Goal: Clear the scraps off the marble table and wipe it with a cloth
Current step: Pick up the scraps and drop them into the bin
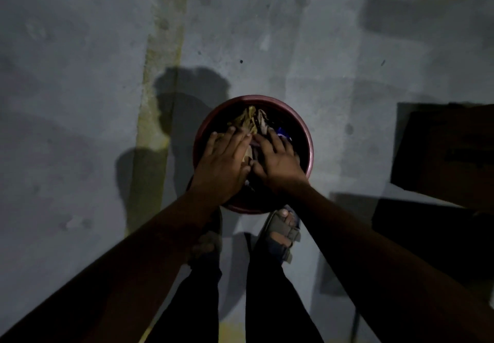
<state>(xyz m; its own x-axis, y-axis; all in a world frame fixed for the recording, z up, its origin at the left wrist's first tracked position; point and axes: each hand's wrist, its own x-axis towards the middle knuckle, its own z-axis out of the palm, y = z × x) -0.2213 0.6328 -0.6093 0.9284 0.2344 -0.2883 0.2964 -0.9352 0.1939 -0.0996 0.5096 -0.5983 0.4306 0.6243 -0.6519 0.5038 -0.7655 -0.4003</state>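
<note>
A round dark-red bin (307,139) stands on the grey floor in front of my feet. Inside it lie yellowish-green leafy scraps (247,120) and a blue bit (283,132). Both my hands are over the bin's mouth, palms down. My left hand (223,163) has its fingers straight, their tips over the scraps. My right hand (276,159) is beside it with fingers spread and straight, the two hands nearly touching at the thumbs. What lies under the palms is hidden. The scene is dim.
A grey concrete floor (80,102) with a yellowish stripe (160,56) spreads to the left and ahead. A dark box-like object (443,155) stands at the right. My sandalled feet (283,231) are just behind the bin.
</note>
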